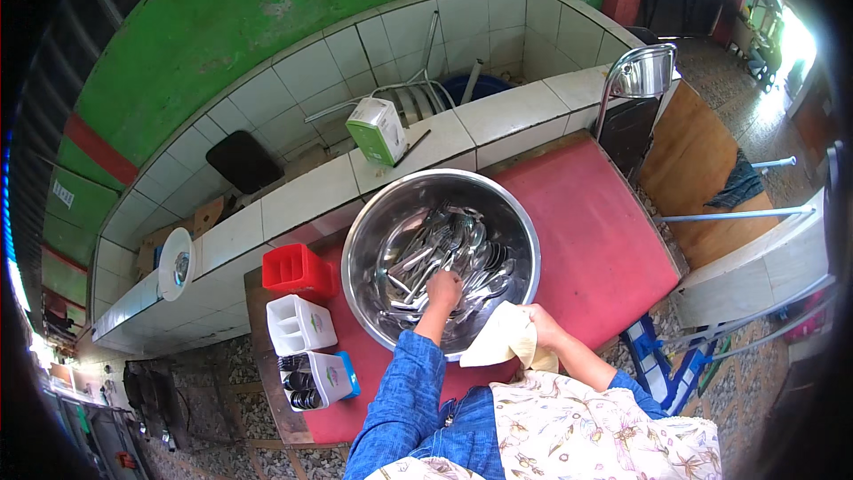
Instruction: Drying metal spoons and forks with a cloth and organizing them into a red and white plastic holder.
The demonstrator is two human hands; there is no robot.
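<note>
A large stainless steel bowl [360, 240] stands before me, with a heap of metal cutlery [460, 247] inside, mostly spoons, forks and knives. Reaching into it, my left hand [445, 290] touches the heap with its fingers curled down. Whether it grips a piece is hidden. At the bowl's near right rim, my right hand [545, 327] is closed on a pale yellow cloth [503, 333], which hangs partly over the rim. Left of the bowl are a red cutlery holder [316, 280], a white divided holder [313, 330] and another white holder [333, 377] with sorted cutlery.
The bowl rests on a red-topped table [586, 233]. Behind it runs a white tiled ledge [506, 113], bearing a green and white box [378, 133] and a white plate [174, 260]. A metal-framed chair [643, 73] stands at the table's far right corner.
</note>
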